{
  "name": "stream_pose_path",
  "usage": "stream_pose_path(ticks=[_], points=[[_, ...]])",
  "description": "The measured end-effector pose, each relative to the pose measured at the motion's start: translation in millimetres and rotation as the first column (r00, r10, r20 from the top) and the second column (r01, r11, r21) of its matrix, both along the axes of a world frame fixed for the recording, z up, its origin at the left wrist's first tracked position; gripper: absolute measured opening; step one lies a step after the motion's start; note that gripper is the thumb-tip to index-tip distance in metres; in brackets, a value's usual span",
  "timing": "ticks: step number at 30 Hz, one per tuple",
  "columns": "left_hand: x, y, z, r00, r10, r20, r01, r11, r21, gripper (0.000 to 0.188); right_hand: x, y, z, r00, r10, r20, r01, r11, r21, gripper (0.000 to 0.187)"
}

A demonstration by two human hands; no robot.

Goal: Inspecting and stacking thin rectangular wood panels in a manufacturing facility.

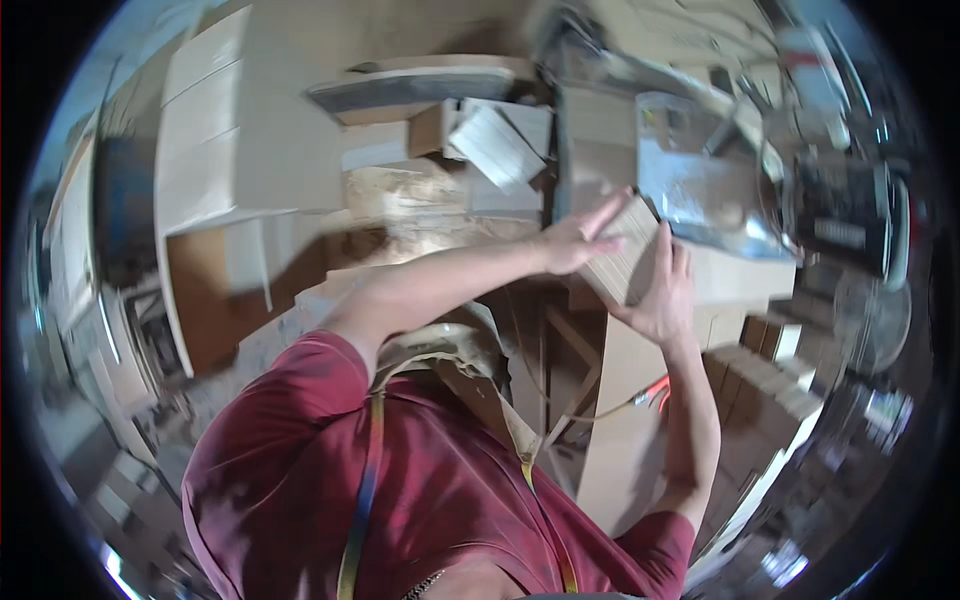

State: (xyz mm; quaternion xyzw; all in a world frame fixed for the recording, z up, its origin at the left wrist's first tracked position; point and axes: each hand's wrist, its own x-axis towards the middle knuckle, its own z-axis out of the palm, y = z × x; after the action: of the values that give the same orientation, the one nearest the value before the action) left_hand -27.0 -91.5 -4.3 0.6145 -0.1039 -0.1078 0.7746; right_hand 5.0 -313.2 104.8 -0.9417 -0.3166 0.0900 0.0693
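Both hands grip a beige block with fine parallel lines on its face (622, 258), perhaps a stack of thin sheets. It is held tilted in front of me, right of centre. My left hand (578, 240) reaches across and closes on its left side, thumb and fingers along the edge. My right hand (662, 300) clasps its right side, fingers pointing away from me. Just beyond the block is a shiny, clear-topped panel (705, 180) on a workbench. Motion blur hides the finer details.
Left of centre, an open cardboard box (200, 300) stands beside a worn wooden surface (410, 210). Pale flat pieces (498, 148) lie at the far centre. A black machine unit (840, 215) is at the right. Stacked beige blocks (765, 390) stand near my right forearm, by a red-handled tool (655, 392).
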Motion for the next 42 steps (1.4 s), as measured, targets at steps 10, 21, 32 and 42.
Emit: stream_pose_path(ticks=[10, 21, 32, 42], points=[[-109.3, 50.3, -9.9, 0.917, 0.307, -0.256, -0.325, 0.945, -0.031, 0.087, 40.6, 3.2, 6.2, 0.515, 0.129, -0.847, 0.5, 0.758, 0.419, 0.111], [-284.6, 97.2, -7.0, 0.777, 0.519, -0.356, -0.619, 0.527, -0.583, 0.074, -58.4, 258.4, -66.1, -0.008, 0.35, -0.937, 0.583, 0.763, 0.28, 0.073], [-250.3, 128.5, 32.1, 0.176, 0.694, -0.698, -0.932, -0.111, -0.345, 0.063, -110.3, 336.2, -84.2, -0.013, 0.425, -0.905, 0.619, 0.714, 0.326, 0.065], [-259.7, 152.6, 63.0, 0.076, 0.714, -0.696, -0.986, -0.05, -0.159, 0.07, -128.0, 342.7, -67.4, 0.128, 0.351, -0.928, 0.555, 0.75, 0.36, 0.062]])
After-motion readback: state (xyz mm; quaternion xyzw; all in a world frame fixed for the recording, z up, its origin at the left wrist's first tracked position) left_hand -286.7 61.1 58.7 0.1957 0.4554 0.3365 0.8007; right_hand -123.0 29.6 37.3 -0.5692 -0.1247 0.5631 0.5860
